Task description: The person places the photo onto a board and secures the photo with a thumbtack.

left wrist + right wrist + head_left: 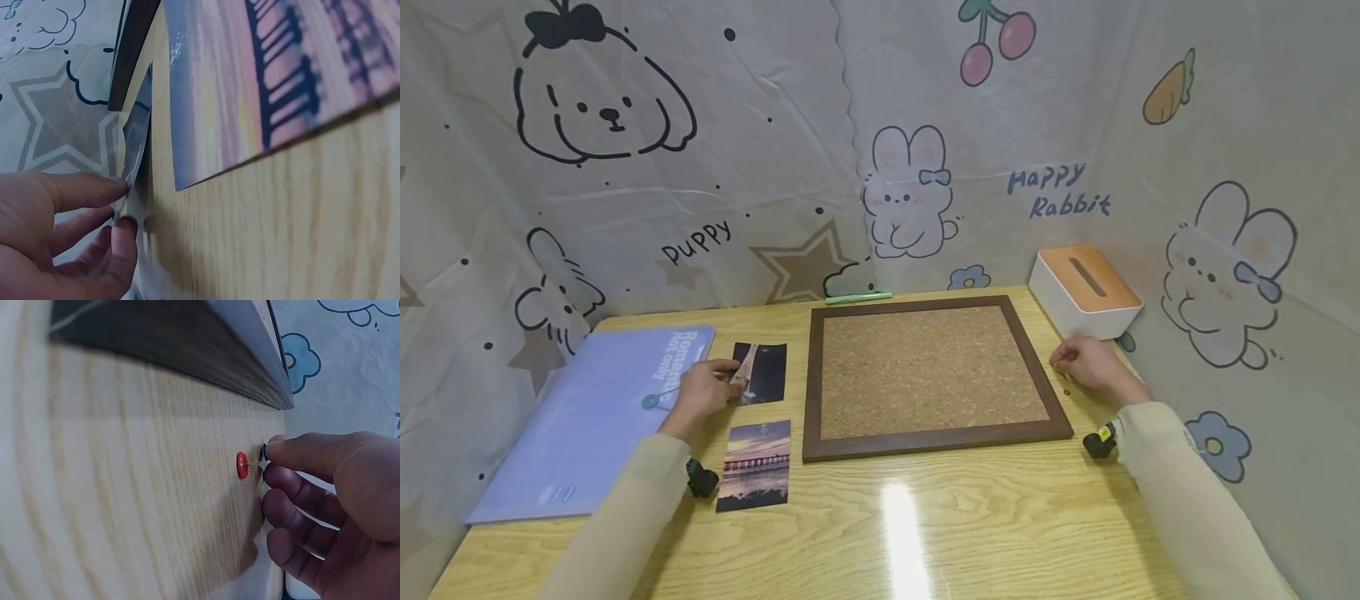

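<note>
My left hand (702,390) pinches the left edge of a dark photo of a lit tower (769,373). In the left wrist view that photo (139,134) tilts up from the table, its edge between thumb and fingers. A second photo, of a pier at sunset (757,467), lies flat just nearer. Beyond the corkboard's right side, my right hand (1090,364) is low over the table. Its thumb and forefinger pinch a blue thumbtack (264,452), mostly covered by the fingertips. Beside them a red thumbtack (242,465) rests on the wood, pin toward the hand.
The corkboard (925,375) in its brown frame lies between the hands. A purple document folder (602,417) is at the left, a green pen (859,297) behind the board. At the back right stands a white tissue box (1084,292) with a wooden lid.
</note>
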Action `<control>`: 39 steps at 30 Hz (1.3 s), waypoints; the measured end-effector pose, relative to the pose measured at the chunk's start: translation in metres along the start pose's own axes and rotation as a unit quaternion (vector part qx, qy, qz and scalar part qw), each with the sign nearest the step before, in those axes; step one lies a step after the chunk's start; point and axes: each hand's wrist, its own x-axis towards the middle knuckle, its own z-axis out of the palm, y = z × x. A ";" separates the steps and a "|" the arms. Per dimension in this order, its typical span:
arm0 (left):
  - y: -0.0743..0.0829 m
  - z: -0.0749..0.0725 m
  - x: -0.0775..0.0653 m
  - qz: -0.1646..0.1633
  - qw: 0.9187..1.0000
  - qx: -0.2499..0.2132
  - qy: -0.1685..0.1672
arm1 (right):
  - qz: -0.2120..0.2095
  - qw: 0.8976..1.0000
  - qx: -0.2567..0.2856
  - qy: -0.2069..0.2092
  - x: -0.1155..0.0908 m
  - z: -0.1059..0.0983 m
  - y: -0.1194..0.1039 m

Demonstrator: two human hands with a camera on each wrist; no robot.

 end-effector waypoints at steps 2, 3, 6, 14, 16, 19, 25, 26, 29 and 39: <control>0.000 -0.002 0.000 -0.004 1.000 -0.013 -0.004 | 0.001 1.000 -0.001 0.000 0.000 -0.001 0.000; 0.000 -0.003 0.000 -0.005 1.000 -0.018 -0.006 | 0.001 1.000 -0.001 0.000 -0.001 -0.001 0.000; -0.001 -0.004 -0.001 -0.002 1.000 -0.024 -0.008 | 0.002 1.000 -0.009 0.008 -0.002 -0.002 -0.002; -0.001 -0.007 -0.003 0.000 1.000 -0.028 -0.012 | 0.017 0.999 -0.011 0.028 -0.003 -0.007 -0.009; 0.000 -0.008 -0.004 -0.006 0.999 -0.036 -0.021 | 0.019 0.999 -0.006 0.031 -0.003 -0.008 -0.011; 0.000 -0.009 -0.005 -0.016 0.998 -0.055 -0.032 | 0.018 0.999 -0.005 0.035 -0.004 -0.010 -0.013; 0.003 -0.011 -0.011 -0.021 0.996 -0.085 -0.029 | 0.019 0.999 -0.004 0.035 -0.005 -0.014 -0.022; 0.004 -0.012 -0.012 -0.022 0.996 -0.087 -0.029 | 0.019 0.999 0.000 0.035 -0.004 -0.014 -0.023; 0.004 -0.015 -0.014 -0.025 0.994 -0.102 -0.031 | 0.014 0.999 0.012 0.040 -0.003 -0.016 -0.028; 0.004 -0.018 -0.017 -0.016 0.990 -0.136 -0.024 | -0.004 0.998 0.034 0.045 0.000 -0.023 -0.043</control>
